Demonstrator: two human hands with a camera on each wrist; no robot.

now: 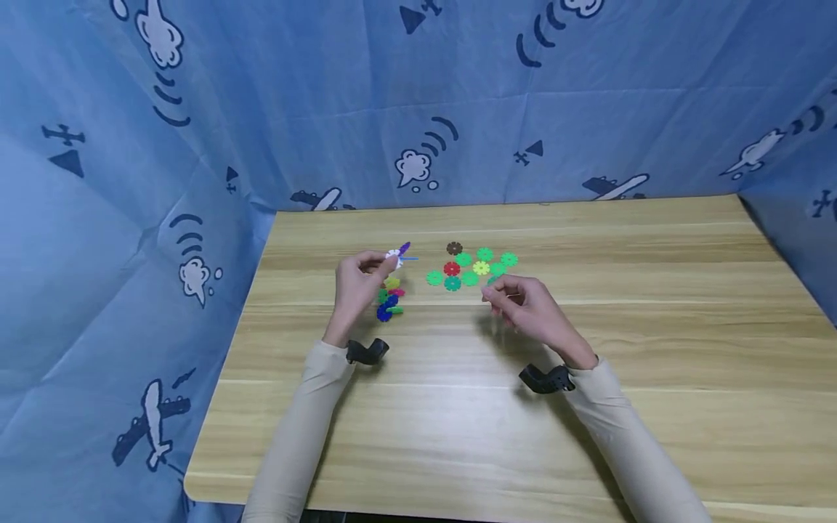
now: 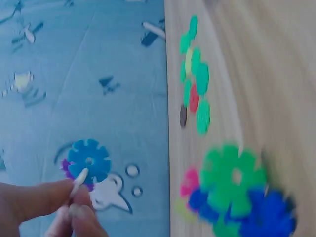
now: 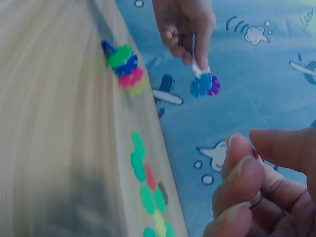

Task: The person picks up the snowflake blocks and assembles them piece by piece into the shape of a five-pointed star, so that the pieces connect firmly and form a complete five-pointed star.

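My left hand (image 1: 355,289) pinches a white notched plastic disc (image 1: 394,258) between thumb and fingertips, raised above the table. Joined to it are a blue disc (image 2: 100,160) and a purple disc (image 1: 405,248). Just below this hand stands a cluster of interlocked discs: a dark blue disc (image 1: 383,313), a green disc (image 2: 224,170), a pink disc (image 3: 132,77) and a yellow disc (image 1: 392,282) among them. Over the near edge of the loose discs hovers my right hand (image 1: 532,309), fingers loosely curled and thumb close to the index fingertip. No disc shows in it.
Loose discs lie flat mid-table: a brown disc (image 1: 454,248), a red disc (image 1: 452,269), a yellow-green disc (image 1: 481,268) and several green discs (image 1: 434,278). The wooden table (image 1: 654,290) meets a blue patterned curtain (image 1: 366,109) behind and at the sides.
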